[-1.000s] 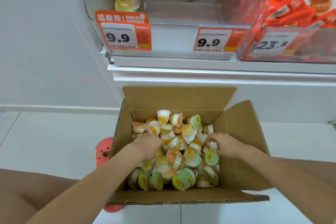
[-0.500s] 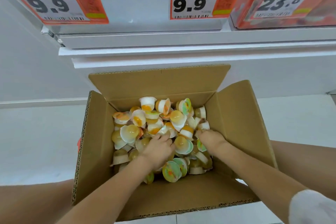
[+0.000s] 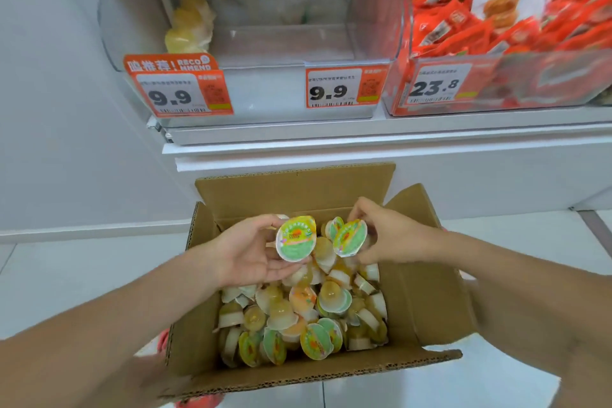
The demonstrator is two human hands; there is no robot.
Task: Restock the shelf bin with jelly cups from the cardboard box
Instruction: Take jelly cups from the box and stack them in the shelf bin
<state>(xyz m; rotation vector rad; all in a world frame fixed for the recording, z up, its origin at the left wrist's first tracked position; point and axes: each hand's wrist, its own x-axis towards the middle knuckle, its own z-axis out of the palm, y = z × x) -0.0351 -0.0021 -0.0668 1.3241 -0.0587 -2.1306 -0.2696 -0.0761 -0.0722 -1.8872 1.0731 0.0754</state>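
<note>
- Both hands are lifting out of the cardboard box (image 3: 427, 301), each carrying jelly cups.
- Left hand (image 3: 251, 253) is cupping one jelly cup (image 3: 295, 238), fingers curled under it and thumb on its top edge, lid facing the camera.
- Right hand (image 3: 392, 235) is pinching a second jelly cup (image 3: 349, 238) by its rim, fingers curled; more cups may be tucked behind it, cannot tell how many.
- Two held cups are sitting just beside each other, above the pile of loose jelly cups (image 3: 308, 318) filling the box.
- Box is sitting open on the floor, flaps spread, directly below the shelf.
- Shelf bin (image 3: 374, 43), clear-walled, is looking nearly bare; only a few blurred cups are showing at its back.
- Neighbouring bin on the left is holding yellow packs (image 3: 188, 26); the one on the right is holding red packets (image 3: 496, 10).
- Step in hand, I'd judge: carrying a grabbed load from box up to bin.
- Next move is calling for raising both hands over the bin's front wall, clearing the 9.9 price tag (image 3: 342, 88), then releasing inside.
- Risk: cups slipping from a loose pinch during the lift.
</note>
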